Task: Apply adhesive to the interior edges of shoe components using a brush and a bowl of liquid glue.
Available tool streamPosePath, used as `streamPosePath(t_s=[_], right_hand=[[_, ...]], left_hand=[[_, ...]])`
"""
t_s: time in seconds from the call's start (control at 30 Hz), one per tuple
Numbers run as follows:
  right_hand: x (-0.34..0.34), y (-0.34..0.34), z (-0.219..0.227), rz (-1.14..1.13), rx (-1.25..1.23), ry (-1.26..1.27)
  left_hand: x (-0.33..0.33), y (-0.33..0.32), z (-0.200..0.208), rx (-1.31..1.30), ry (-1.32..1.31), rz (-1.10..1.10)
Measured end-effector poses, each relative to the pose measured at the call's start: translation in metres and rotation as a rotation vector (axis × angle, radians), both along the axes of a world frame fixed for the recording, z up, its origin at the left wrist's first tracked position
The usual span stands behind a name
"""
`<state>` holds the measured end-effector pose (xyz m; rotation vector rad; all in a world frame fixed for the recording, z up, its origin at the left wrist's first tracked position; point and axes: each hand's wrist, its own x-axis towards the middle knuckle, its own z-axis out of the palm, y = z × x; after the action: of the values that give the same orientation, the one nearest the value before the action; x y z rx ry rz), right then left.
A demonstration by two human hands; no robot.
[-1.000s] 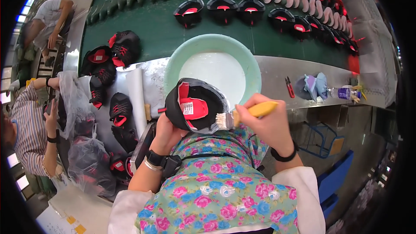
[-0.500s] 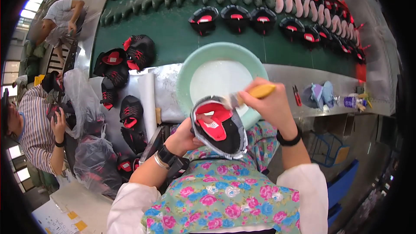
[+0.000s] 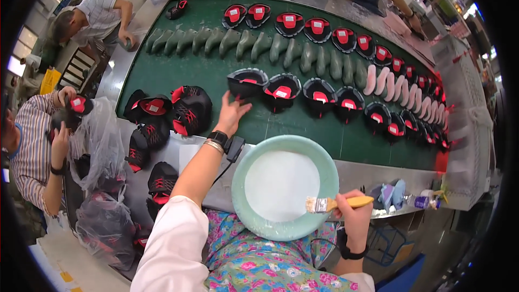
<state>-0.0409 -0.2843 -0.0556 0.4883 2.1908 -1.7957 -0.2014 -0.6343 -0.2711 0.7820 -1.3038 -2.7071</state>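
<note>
My right hand grips a flat paintbrush by its yellow wooden handle. The white-coated bristles are over the near right part of a pale green basin that holds white liquid. Out over the green conveyor belt, my left hand has its fingers spread and nothing in its grasp. Its fingertips are beside a black shoe upper with a red lining, the leftmost in the near row; whether they touch it is unclear.
Rows of shoe uppers, dark green shoe lasts and pink lasts line the belt. Black and red uppers are piled at left, near plastic bags. Two people work at left. A bottle lies at right.
The upper that was in my left hand is now on the belt, and that hand has reached forward, fingers apart. The brush has moved right and down to the basin. The view has shifted.
</note>
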Motion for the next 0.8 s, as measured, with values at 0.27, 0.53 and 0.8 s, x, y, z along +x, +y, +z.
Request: streamPosePath(t_s=[0.27,0.53,0.8], right_hand=[[-0.018,-0.003,-0.022,0.028,0.115,0.15],[-0.025,-0.037,0.001,0.22,-0.091,0.196],[-0.002,-0.107,0.037,0.519,0.338,0.798]], left_hand=[[0.048,-0.065,0.057,-2.239,-0.196,-0.142],[0.093,-0.147,0.031,-1.154,-0.167,-0.048],[0.181,0.026,0.18,0.361,0.094,-0.502]])
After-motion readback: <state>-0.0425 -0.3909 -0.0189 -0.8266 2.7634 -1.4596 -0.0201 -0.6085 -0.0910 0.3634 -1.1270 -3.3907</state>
